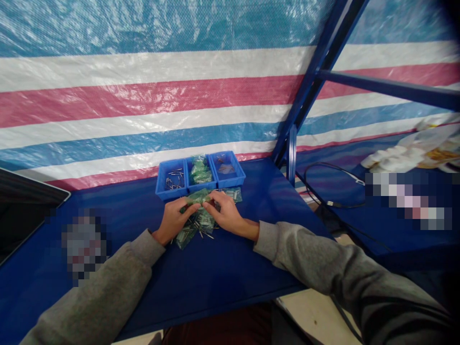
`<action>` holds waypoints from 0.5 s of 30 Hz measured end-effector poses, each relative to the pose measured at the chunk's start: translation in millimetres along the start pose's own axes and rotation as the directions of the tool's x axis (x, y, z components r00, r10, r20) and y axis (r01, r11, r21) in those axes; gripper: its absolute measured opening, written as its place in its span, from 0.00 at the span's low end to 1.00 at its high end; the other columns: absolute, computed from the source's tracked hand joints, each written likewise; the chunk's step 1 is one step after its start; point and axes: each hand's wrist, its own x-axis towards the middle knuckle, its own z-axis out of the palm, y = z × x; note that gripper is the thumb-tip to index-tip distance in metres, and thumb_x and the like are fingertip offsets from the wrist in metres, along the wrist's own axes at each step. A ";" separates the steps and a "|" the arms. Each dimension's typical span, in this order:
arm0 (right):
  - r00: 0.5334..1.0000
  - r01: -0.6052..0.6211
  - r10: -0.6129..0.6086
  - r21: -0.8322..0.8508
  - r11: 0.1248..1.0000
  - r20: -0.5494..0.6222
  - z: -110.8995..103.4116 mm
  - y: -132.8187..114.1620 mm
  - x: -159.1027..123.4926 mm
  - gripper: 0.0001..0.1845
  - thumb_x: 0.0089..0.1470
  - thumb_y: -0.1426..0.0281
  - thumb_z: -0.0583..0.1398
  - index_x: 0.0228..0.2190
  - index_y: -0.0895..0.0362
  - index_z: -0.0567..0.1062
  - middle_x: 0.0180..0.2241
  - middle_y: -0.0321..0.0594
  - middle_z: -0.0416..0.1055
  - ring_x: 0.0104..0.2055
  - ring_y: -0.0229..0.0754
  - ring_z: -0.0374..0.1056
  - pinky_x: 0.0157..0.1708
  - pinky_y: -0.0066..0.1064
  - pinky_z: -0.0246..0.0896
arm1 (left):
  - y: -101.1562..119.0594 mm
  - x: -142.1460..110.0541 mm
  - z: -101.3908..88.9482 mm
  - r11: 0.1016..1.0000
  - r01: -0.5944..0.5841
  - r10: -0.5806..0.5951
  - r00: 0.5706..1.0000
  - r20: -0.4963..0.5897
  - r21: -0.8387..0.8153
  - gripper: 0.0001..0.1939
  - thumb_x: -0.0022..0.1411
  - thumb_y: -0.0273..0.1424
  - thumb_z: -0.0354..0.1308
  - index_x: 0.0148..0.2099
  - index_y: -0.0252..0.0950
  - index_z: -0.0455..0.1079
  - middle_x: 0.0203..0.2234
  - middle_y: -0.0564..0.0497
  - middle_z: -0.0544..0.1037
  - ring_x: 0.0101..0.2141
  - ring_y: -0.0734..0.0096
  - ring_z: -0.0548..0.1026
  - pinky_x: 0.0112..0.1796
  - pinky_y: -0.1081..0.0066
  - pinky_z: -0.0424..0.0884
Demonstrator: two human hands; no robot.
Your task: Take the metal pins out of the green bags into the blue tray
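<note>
Between my two hands, just in front of the bins, is a small green plastic bag (pixel 199 196). My left hand (pixel 177 214) pinches its left side, and my right hand (pixel 227 213) pinches its right side with the thumb close to the other thumb. Beneath them lies a pile of similar green bags (pixel 187 235) mixed with thin metal rods (pixel 205 233). Right behind stand three joined blue bins: the left bin (pixel 171 194) contains loose metal rods, the middle bin (pixel 203 186) green bags, and the right bin (pixel 230 181) small clear bags or pieces I cannot make out.
The blue table (pixel 223 282) ends at a striped tarp (pixel 151 100) behind. A blue metal frame (pixel 305 98) rises at the right. Black cables (pixel 345 206) and white bundles (pixel 390 158) lie on the right-hand surface. A dark screen-like panel (pixel 25 211) stands at the left.
</note>
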 end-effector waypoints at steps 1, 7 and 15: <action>1.000 -0.002 0.002 0.000 1.000 0.006 -0.1 -0.2 0.3 0.10 0.57 0.67 0.53 0.25 0.57 0.66 0.24 0.35 0.63 0.28 0.37 0.59 0.32 0.28 0.51 | 0.7 0.4 -0.1 1.000 0.002 -0.002 1.000 -0.003 -0.005 0.13 0.60 0.39 0.54 0.37 0.36 0.72 0.31 0.50 0.78 0.30 0.70 0.74 0.35 0.70 0.68; 1.000 -0.013 0.013 0.002 1.000 0.025 1.4 1.7 2.1 0.09 0.55 0.69 0.54 0.24 0.57 0.65 0.23 0.33 0.61 0.26 0.36 0.57 0.29 0.27 0.51 | 3.2 2.8 -0.1 0.999 -0.017 0.018 0.999 0.026 -0.032 0.12 0.60 0.38 0.53 0.31 0.34 0.69 0.26 0.52 0.73 0.28 0.73 0.70 0.32 0.73 0.66; 0.998 -0.026 0.026 0.001 1.000 0.049 2.7 5.8 2.2 0.09 0.54 0.69 0.55 0.23 0.57 0.66 0.22 0.33 0.61 0.25 0.35 0.56 0.28 0.26 0.50 | 1.2 3.1 1.4 0.998 -0.035 0.033 0.999 0.033 0.043 0.13 0.60 0.38 0.52 0.29 0.34 0.67 0.23 0.54 0.69 0.25 0.75 0.67 0.28 0.74 0.63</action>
